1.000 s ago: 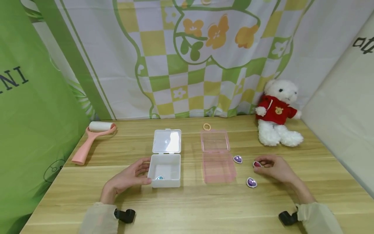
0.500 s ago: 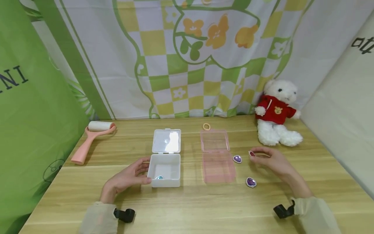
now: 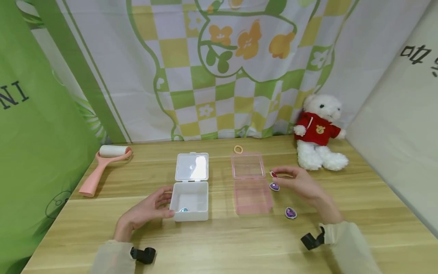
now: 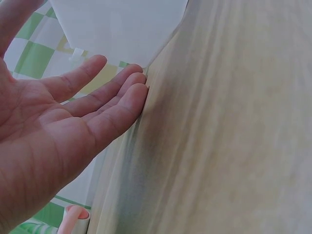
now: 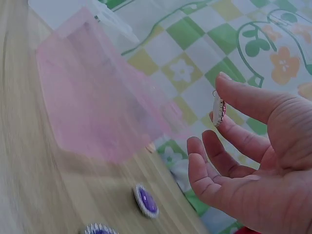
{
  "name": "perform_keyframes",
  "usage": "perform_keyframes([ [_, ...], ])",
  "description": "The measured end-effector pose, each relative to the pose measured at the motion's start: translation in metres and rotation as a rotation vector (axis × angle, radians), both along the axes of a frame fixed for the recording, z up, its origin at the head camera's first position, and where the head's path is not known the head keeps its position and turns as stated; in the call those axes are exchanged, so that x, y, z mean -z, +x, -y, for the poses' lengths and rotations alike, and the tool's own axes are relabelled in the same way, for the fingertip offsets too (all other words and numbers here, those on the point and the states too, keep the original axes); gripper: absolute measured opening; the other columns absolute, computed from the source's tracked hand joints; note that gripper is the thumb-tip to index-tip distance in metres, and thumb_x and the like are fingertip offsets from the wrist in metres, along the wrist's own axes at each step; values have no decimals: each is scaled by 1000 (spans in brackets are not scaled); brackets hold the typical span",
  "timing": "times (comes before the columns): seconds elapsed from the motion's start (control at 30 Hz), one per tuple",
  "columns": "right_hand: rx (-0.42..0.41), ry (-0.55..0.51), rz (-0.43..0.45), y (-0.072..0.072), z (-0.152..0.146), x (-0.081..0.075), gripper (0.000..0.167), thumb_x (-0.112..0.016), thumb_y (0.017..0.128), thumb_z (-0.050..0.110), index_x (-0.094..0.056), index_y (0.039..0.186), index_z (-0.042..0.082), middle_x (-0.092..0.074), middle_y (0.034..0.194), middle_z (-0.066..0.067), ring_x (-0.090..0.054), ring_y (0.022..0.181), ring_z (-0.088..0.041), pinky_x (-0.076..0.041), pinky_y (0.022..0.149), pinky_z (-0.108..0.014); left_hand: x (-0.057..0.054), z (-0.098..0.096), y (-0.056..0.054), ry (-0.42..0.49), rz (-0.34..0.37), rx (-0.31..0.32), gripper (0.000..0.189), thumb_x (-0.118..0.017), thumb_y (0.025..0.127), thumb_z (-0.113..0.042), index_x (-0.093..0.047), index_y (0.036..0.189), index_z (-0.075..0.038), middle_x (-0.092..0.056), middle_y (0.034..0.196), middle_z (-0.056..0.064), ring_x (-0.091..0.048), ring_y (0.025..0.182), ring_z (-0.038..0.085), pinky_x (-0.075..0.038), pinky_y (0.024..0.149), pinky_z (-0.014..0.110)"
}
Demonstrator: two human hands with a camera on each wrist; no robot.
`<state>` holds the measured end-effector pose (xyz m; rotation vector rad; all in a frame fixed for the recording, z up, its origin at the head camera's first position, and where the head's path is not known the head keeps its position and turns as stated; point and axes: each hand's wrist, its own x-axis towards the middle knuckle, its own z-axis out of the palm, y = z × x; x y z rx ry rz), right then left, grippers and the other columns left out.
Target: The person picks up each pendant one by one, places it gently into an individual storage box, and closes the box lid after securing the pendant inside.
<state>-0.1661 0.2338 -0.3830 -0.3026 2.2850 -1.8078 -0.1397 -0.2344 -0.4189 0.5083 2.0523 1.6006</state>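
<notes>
My right hand [image 3: 303, 184] pinches a red gem pendant [image 5: 219, 111] with a pale beaded rim between thumb and index finger, above the table. In the head view it is just right of the pink clear box [image 3: 254, 198], whose lid lies back. My left hand [image 3: 148, 209] rests beside the white box [image 3: 191, 217], thumb at its front left corner and fingers fairly straight along its left side. A blue gem [image 3: 184, 209] lies inside that box, whose lid [image 3: 192, 166] is folded back. One purple gem [image 3: 274, 186] lies beneath my right hand, another purple gem [image 3: 291, 213] nearer me.
A pink-handled lint roller [image 3: 97, 175] lies at the left edge. A white teddy bear [image 3: 318, 133] in a red top sits at the back right. Behind the pink box lies a small yellow ring [image 3: 238, 149]. A patterned curtain [image 3: 219, 76] closes off the table's back.
My right hand has lifted the red gem and carried it left toward the pink box. The left hand stays at the white box. The head view has shifted slightly.
</notes>
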Motion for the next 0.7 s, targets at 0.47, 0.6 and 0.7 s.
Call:
perform_keyframes([
  [0.47,-140,-58,-1,-14,62,-14,40,-66,88,2,-53,121,-16,-61,115,-17,-62,99,-14,-52,83,-23,-1,0,-1,11,-7,-4,85,-71,87,-14,-16,147,8,-26,147,32,-26,134,48,-26,109,57],
  [0.6,-171,-54,-10,-17,79,-15,39,-68,87,4,-56,121,-12,-60,116,-21,-62,99,-17,-52,83,-25,-1,0,0,13,-9,-3,84,-71,87,-14,-16,147,7,-26,147,32,-26,134,49,-27,109,57],
  [0.7,-203,-51,-5,-17,91,-13,39,-70,86,4,-58,119,-10,-61,116,-23,-63,97,-16,-53,82,-27,0,0,0,9,-9,-2,84,-71,87,-14,-17,147,7,-26,147,32,-26,134,49,-26,109,57],
])
